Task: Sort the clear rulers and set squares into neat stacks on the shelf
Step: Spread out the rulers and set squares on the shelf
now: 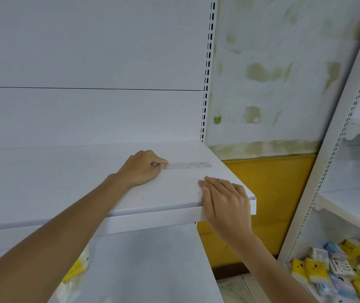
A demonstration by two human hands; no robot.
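A clear ruler (187, 165) lies flat on the white shelf (65, 182), running left to right near the shelf's right end. My left hand (141, 169) rests on the shelf and pinches the ruler's left end between thumb and forefinger. My right hand (225, 197) lies flat with straight fingers on the shelf's front right corner, a little in front of the ruler and apart from it. No set squares show on the shelf.
The shelf's front edge (152, 217) and right end drop off beside a stained wall with a yellow lower panel (268, 193). A second white shelving unit (349, 171) stands at the right, holding several small coloured packets (345, 274). Yellow packets (76, 270) lie on a lower shelf.
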